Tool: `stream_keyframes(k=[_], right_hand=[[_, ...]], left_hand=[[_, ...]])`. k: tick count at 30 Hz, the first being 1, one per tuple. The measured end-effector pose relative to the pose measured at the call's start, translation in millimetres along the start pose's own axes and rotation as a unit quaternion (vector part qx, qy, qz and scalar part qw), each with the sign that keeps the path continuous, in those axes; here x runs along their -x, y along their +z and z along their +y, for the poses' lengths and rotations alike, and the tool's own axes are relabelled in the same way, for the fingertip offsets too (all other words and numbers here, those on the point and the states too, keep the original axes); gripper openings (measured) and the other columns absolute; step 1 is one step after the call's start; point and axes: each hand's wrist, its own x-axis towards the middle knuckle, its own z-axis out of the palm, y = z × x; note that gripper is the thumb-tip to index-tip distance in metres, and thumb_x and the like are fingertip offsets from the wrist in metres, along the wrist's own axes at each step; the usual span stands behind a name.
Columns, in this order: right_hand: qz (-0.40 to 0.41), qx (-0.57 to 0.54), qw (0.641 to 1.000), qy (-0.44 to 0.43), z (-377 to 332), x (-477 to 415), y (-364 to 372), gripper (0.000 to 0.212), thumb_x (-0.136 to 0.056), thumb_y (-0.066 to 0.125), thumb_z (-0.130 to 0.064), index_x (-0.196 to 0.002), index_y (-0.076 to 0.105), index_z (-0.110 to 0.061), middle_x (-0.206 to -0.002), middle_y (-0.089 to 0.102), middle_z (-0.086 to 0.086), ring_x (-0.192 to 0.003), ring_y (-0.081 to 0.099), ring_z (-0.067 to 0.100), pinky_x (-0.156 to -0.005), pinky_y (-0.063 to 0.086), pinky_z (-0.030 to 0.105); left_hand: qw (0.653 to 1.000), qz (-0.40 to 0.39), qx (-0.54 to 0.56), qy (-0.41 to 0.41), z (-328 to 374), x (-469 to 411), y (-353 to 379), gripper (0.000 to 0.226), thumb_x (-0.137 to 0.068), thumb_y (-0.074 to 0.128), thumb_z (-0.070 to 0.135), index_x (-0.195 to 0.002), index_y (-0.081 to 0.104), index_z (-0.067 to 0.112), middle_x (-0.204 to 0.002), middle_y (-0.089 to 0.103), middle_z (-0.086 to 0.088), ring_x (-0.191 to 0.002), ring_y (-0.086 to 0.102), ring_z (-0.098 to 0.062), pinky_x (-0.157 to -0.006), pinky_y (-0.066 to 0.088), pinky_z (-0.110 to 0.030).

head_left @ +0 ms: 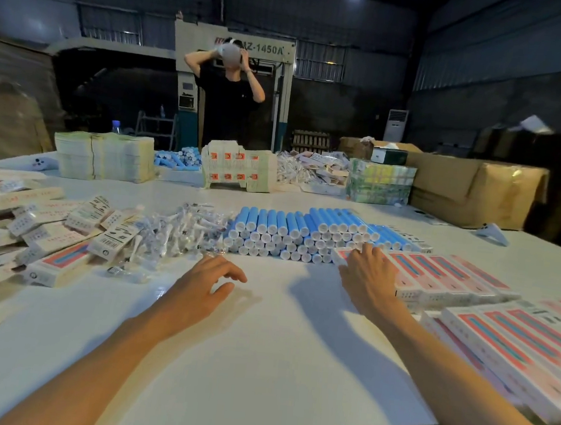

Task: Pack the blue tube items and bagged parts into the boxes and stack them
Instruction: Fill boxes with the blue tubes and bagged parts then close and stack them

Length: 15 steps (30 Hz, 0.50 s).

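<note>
Right hand (367,275) is out over the near end of the row (437,278) of pink-faced boxes. Its fingers (364,253) are spread and fairly straight, tips on the first box's end and just short of the tubes (291,227), gripping nothing that I can see. Left hand (211,281) hangs above the table (259,347) with fingers loosely fanned and empty, just in front of the bags (185,230). The tubes lie banked in tiers mid-table, white caps facing us, with the bags heaped to their left and touching that side. Loose boxes (48,224) sprawl further left, and a finished stack (516,341) sits at the right near edge. My read is that he's squaring the row or picking the next box. Best to press flat and nudge along the box's length so its neighbours stay flush. If he goes for a tube, he should lift one off the top tier, because pulling from the bottom could roll the bank forward. There's good room to work, a broad bare patch between his forearms running back to the near edge. The right side is tight: the stack reaches close to that edge, so his elbow should stay high and inboard.
</note>
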Motion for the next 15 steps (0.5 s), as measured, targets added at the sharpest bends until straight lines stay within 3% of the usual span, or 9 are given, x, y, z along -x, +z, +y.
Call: stream_keyframes(k=[3, 7, 12, 15], right_hand=[[-0.002, 0.034, 0.999, 0.004, -0.1, 1.4, 0.4, 0.030, -0.105, 0.050, -0.032, -0.125, 0.062, -0.014, -0.129, 0.055, 0.009, -0.120, 0.049, 0.028, -0.096, 0.045, 0.039], [-0.005, 0.082, 0.996, 0.025, 10.1, 1.9, 4.8, 0.037, -0.104, 0.050, -0.042, -0.128, 0.061, -0.017, -0.130, 0.058, 0.008, -0.126, 0.048, 0.029, -0.113, 0.034, 0.047], [0.035, 0.052, 0.998, 0.012, 5.6, 4.9, -2.4, 0.050, -0.107, 0.043, -0.054, -0.130, 0.060, -0.012, -0.129, 0.057, 0.009, -0.121, 0.051, 0.029, -0.103, 0.039, 0.043], [0.086, -0.087, 0.991, -0.052, -24.4, 1.2, -19.8, 0.037, -0.108, 0.050, -0.039, -0.123, 0.063, -0.008, -0.119, 0.065, 0.012, -0.113, 0.060, 0.034, -0.093, 0.047, 0.044]], left_hand=[[1.000, -0.014, -0.007, -0.001, -4.5, -0.2, 0.9, 0.027, -0.108, 0.059, 0.017, -0.114, 0.068, 0.041, -0.119, 0.063, 0.022, -0.121, 0.054, -0.005, -0.102, 0.048, -0.032], [0.999, -0.041, -0.012, -0.004, -12.0, 1.0, 2.6, 0.026, -0.109, 0.058, 0.022, -0.112, 0.066, 0.046, -0.115, 0.064, 0.024, -0.120, 0.055, -0.003, -0.096, 0.050, -0.031], [0.998, -0.058, -0.013, -0.021, -12.5, 0.6, 2.8, 0.025, -0.109, 0.057, 0.025, -0.113, 0.065, 0.049, -0.111, 0.065, 0.023, -0.112, 0.059, -0.005, -0.092, 0.053, -0.030], [0.998, -0.044, -0.030, -0.041, -7.7, -0.5, 1.8, 0.023, -0.108, 0.057, 0.024, -0.113, 0.066, 0.045, -0.111, 0.065, 0.023, -0.102, 0.062, -0.004, -0.089, 0.055, -0.032]])
